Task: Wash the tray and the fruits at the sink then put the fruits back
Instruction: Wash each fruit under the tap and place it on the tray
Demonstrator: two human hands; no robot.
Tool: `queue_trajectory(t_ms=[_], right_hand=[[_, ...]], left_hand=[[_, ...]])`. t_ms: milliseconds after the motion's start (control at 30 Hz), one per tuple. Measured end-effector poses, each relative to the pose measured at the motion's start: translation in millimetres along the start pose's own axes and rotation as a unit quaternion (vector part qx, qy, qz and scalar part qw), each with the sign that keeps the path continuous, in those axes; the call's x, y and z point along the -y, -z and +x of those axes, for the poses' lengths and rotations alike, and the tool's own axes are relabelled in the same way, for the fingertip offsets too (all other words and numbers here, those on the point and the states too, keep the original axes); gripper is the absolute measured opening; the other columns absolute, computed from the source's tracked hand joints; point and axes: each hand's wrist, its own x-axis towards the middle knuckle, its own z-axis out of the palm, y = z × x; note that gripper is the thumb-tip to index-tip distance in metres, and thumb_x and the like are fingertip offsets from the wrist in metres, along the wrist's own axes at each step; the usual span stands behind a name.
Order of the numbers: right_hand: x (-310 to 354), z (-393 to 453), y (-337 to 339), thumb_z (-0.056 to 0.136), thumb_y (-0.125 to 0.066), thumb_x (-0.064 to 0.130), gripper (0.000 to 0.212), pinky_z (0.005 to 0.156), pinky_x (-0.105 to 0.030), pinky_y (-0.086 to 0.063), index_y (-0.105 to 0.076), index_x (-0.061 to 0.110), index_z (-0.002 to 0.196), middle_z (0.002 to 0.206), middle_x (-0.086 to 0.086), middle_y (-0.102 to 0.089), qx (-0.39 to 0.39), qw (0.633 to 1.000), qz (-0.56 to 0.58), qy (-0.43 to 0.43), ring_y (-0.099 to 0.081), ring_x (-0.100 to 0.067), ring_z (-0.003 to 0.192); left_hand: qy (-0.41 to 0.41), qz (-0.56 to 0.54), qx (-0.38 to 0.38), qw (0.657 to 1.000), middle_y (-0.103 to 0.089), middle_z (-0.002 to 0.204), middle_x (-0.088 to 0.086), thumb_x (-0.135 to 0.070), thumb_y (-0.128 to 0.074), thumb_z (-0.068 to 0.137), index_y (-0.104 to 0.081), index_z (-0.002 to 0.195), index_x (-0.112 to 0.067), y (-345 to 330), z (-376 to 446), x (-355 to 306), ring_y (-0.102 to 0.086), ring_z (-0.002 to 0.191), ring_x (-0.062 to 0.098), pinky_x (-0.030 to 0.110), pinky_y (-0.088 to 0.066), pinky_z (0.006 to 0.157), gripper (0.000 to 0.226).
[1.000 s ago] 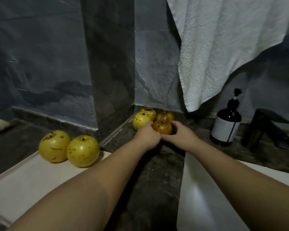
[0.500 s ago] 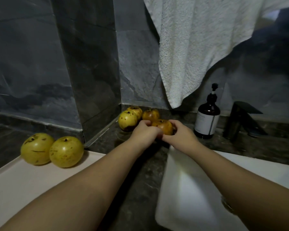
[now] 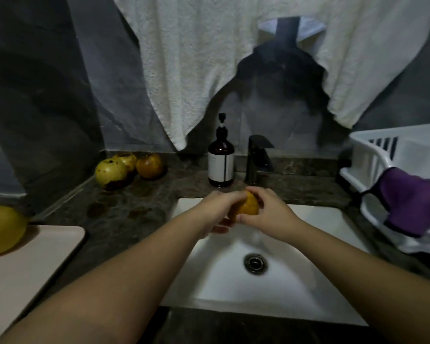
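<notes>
Head view: both hands, left hand and right hand, have carried the orange-brown fruit from the counter corner to above the sink, grasping it together; washing comes next.

Five fruits: one orange fruit held between two hands, left hand and right hand, over one sink; three fruits at the bench's far left corner; one yellow fruit on one tray. One soap bottle, one tap, one towel, one dish rack, one purple cloth.
</notes>
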Motion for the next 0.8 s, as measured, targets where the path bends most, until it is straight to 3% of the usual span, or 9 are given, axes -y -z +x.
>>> queue_trajectory(t_ms=[133, 233, 300, 400, 467, 567, 633, 700, 800], right_hand=[[-19, -4, 4, 0.073, -0.087, 0.042, 0.091, 0.081, -0.016, -0.044, -0.039, 0.039, 0.151, 0.133, 0.013, -0.038, -0.015, 0.999, 0.039, -0.011, -0.049, -0.010, 0.117], [-22, -3, 8, 0.076, -0.087, 0.030, 0.095, 0.089, -0.020, -0.045, -0.035, 0.032, 0.155, 0.138, 0.009, -0.037, -0.007, 0.998, 0.059, -0.015, -0.048, -0.011, 0.121], [-25, -1, 13, 0.085, -0.081, 0.020, 0.084, 0.095, -0.025, -0.048, -0.036, 0.028, 0.155, 0.143, 0.002, -0.043, -0.002, 0.987, 0.160, -0.023, -0.051, -0.014, 0.125], [-29, -2, 19, 0.099, -0.061, 0.041, 0.043, 0.088, -0.032, -0.052, -0.048, 0.038, 0.140, 0.133, 0.002, -0.059, 0.012, 0.957, 0.271, -0.098, -0.057, -0.019, 0.123], [-29, -3, 18, 0.097, -0.050, 0.065, 0.043, 0.081, -0.040, -0.058, -0.052, 0.040, 0.132, 0.123, 0.000, -0.065, 0.050, 0.946, 0.278, -0.161, -0.067, -0.024, 0.110], [-31, -3, 15, 0.095, -0.060, 0.059, 0.042, 0.067, -0.037, -0.059, -0.055, 0.034, 0.127, 0.110, -0.009, -0.073, 0.059, 0.931, 0.315, -0.175, -0.075, -0.024, 0.078], [-30, -2, 15, 0.093, -0.069, 0.047, 0.041, 0.062, -0.033, -0.057, -0.056, 0.027, 0.127, 0.110, -0.012, -0.072, 0.024, 0.932, 0.330, -0.146, -0.073, -0.021, 0.075], [-30, -1, 16, 0.092, -0.072, 0.043, 0.042, 0.065, -0.030, -0.057, -0.055, 0.029, 0.128, 0.115, -0.005, -0.068, -0.008, 0.949, 0.295, -0.115, -0.071, -0.018, 0.091], [-30, -2, 17, 0.092, -0.071, 0.043, 0.037, 0.068, -0.031, -0.058, -0.054, 0.037, 0.125, 0.115, 0.002, -0.065, -0.018, 0.964, 0.250, -0.089, -0.068, -0.018, 0.099]], left_hand=[[0.016, 0.007, 0.013, 1.000, -0.073, 0.107, 0.004, -0.066, -0.075, 0.081, -0.064, 0.106, -0.029, -26, 20, 0, -0.072, 0.099, 0.025, 0.040, -0.058, 0.087, 0.046], [0.038, -0.043, 0.000, 0.998, -0.075, 0.101, 0.010, -0.057, -0.078, 0.081, -0.068, 0.107, -0.022, -37, 34, 0, -0.073, 0.084, 0.024, 0.035, -0.058, 0.076, 0.044], [0.053, -0.109, 0.008, 0.993, -0.073, 0.102, 0.014, -0.051, -0.078, 0.083, -0.070, 0.113, -0.019, -44, 39, 1, -0.070, 0.077, 0.026, 0.031, -0.056, 0.065, 0.044], [0.057, -0.174, 0.028, 0.983, -0.069, 0.110, 0.015, -0.044, -0.076, 0.087, -0.066, 0.121, -0.017, -46, 45, 11, -0.070, 0.088, 0.029, 0.031, -0.054, 0.067, 0.044], [0.043, -0.202, 0.051, 0.977, -0.069, 0.114, 0.015, -0.031, -0.076, 0.089, -0.065, 0.124, -0.015, -43, 45, 17, -0.075, 0.091, 0.027, 0.031, -0.060, 0.070, 0.040], [0.008, -0.205, 0.107, 0.973, -0.071, 0.122, 0.017, -0.014, -0.074, 0.091, -0.070, 0.127, -0.016, -37, 43, 18, -0.077, 0.101, 0.027, 0.030, -0.064, 0.067, 0.037], [-0.002, -0.206, 0.117, 0.972, -0.071, 0.124, 0.014, -0.018, -0.072, 0.092, -0.071, 0.127, -0.020, -35, 43, 17, -0.075, 0.104, 0.027, 0.035, -0.065, 0.074, 0.035], [0.017, -0.201, 0.101, 0.974, -0.071, 0.114, 0.008, -0.036, -0.072, 0.091, -0.074, 0.118, -0.023, -34, 42, 17, -0.072, 0.097, 0.025, 0.044, -0.062, 0.088, 0.030], [0.030, -0.165, 0.097, 0.981, -0.070, 0.113, 0.009, -0.053, -0.073, 0.089, -0.072, 0.118, -0.025, -35, 43, 18, -0.072, 0.093, 0.023, 0.040, -0.061, 0.091, 0.040]])
